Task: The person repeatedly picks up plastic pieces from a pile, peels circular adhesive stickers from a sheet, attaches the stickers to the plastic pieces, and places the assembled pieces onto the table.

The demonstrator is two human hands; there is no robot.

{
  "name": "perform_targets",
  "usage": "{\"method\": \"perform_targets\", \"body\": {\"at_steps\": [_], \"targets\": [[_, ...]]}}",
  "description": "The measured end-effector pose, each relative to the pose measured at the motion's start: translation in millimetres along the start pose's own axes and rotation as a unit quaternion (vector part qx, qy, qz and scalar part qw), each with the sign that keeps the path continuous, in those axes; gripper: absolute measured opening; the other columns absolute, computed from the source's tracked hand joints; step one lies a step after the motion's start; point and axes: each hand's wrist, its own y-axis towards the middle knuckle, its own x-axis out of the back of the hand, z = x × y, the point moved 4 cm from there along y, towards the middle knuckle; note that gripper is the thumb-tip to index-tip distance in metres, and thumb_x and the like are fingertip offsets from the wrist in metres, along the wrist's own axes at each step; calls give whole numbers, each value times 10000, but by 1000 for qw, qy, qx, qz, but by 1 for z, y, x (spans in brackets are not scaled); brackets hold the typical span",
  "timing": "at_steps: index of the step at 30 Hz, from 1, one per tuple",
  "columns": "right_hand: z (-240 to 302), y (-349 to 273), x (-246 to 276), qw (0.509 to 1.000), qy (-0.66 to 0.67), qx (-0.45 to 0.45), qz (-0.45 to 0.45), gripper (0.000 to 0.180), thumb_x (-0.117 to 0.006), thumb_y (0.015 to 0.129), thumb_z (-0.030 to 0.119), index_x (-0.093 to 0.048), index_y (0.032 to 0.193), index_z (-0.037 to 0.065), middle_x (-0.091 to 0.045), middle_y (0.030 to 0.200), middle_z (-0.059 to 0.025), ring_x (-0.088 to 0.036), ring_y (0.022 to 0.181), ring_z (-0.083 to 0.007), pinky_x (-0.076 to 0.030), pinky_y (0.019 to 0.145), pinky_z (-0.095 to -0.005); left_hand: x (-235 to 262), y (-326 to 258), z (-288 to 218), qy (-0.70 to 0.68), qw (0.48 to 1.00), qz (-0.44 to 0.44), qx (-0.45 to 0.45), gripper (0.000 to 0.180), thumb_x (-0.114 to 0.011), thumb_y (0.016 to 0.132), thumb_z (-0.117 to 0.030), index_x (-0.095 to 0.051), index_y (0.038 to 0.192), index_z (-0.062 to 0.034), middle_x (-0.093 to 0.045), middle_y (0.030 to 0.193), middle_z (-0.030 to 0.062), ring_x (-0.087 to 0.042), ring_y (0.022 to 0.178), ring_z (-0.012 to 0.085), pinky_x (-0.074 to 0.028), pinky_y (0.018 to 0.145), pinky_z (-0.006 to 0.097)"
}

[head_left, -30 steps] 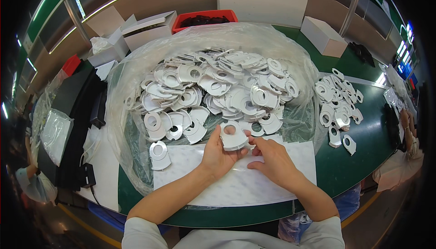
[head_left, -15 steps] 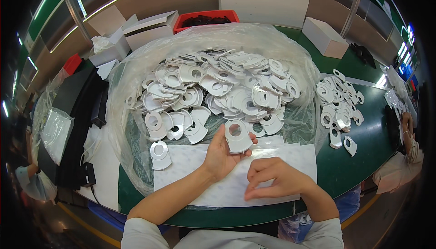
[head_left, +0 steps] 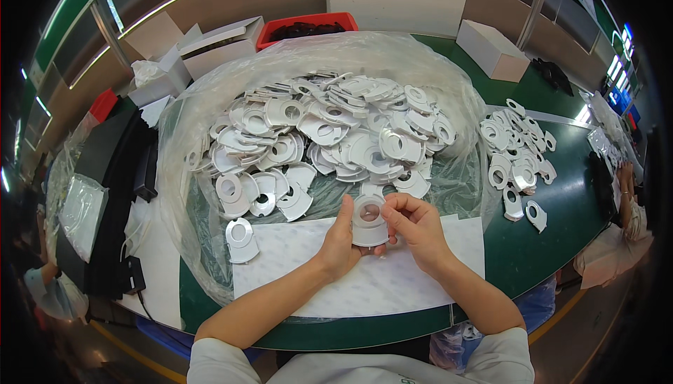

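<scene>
A white plastic part with a round hole (head_left: 369, 233) is held up between my hands over the white sheets (head_left: 301, 293). My left hand (head_left: 339, 247) is closed around its left side and underneath. At its upper right, the thumb and fingers of my right hand (head_left: 415, 226) pinch the edge near the hole. Just beyond lies a big heap of similar white parts (head_left: 350, 132) on a clear plastic bag (head_left: 189, 223). One loose part (head_left: 242, 240) rests at the left corner of the sheets.
A smaller pile of white parts (head_left: 515, 149) lies on the green table (head_left: 568, 188) at the right. Along the back stand a red bin (head_left: 306, 26) with dark pieces and white boxes (head_left: 493, 50). Other people sit at both sides; a small black device (head_left: 132, 275) is at left.
My right hand has moved up from over the sheets to the part and now grips its right edge. The view has shifted slightly.
</scene>
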Motion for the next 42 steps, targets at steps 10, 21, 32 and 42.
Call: {"method": "perform_targets", "body": {"at_steps": [10, 21, 32, 42], "targets": [[-3, 2, 4, 999, -34, 24, -11, 135, -618, 883, 93, -598, 966, -12, -576, 800, -35, -479, 560, -58, -523, 458, -240, 1, 1, 1, 5, 1000, 7, 1, 717, -118, 918, -665, -514, 1155, -116, -586, 901, 59, -551, 758, 148, -433, 625, 270], [-3, 2, 3, 999, -21, 21, -13, 142, -615, 885, 92, -594, 968, -21, -576, 801, -42, -481, 550, -59, -526, 449, -245, 1, 1, 1, 2, 1000, 6, 3, 720, -115, 917, -666, -514, 1157, -116, -585, 899, 57, -559, 773, 150, -438, 621, 272], [-3, 0, 3, 998, -46, 38, -15, 140, -639, 870, 90, -602, 955, -15, -568, 902, -56, -498, 556, -63, -500, 476, -211, 0, 1, 0, -2, 1000, 26, -10, 685, -173, 919, -666, -520, 1090, -101, -571, 866, 66, -546, 724, 145, -412, 581, 266], [5, -1, 2, 987, -118, 109, -25, 103, -641, 850, 63, -642, 896, -29, -546, 1024, -79, -553, 577, -95, -464, 498, -195, 1, 0, -2, 7, 999, 24, -33, 257, -420, 943, -215, -435, 1152, -66, -562, 950, 87, -582, 785, 173, -430, 545, 272]]}}
